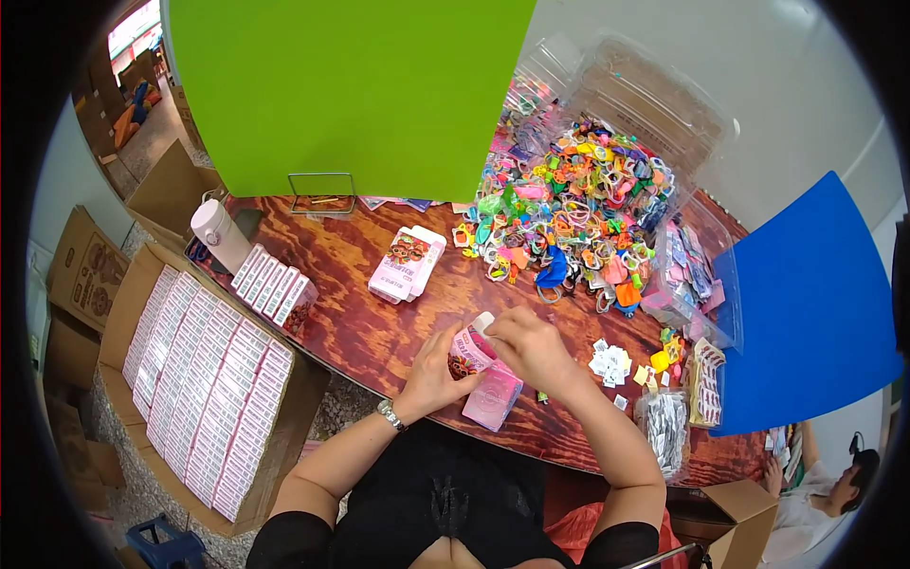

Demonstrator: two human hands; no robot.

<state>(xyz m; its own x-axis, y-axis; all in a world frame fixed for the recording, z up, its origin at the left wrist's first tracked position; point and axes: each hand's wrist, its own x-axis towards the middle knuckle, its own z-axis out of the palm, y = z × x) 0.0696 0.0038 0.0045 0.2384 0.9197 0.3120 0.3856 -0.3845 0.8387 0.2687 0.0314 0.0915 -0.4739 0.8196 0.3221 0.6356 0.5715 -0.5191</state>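
My left hand (431,377) is wrapped round a small pink carton (464,356) with printed characters on its front, held tilted above the table. The carton's top stands open, with a white flap raised. At that opening, the fingers of my right hand (533,349) are pinched together; what they hold, if anything, is hidden. Just below both hands lies a pink packet or card stack (493,396) near the table's front edge. Farther off, several flat pink cartons (408,266) are stacked on the red-brown table (351,332).
A heap of colourful small trinkets (578,209) covers the back right. Left stand a row of filled cartons (275,289), a bottle (220,232) and a big cardboard box (204,389) of packed cartons. White paper slips (609,362) lie right. Another person (815,503) sits at lower right.
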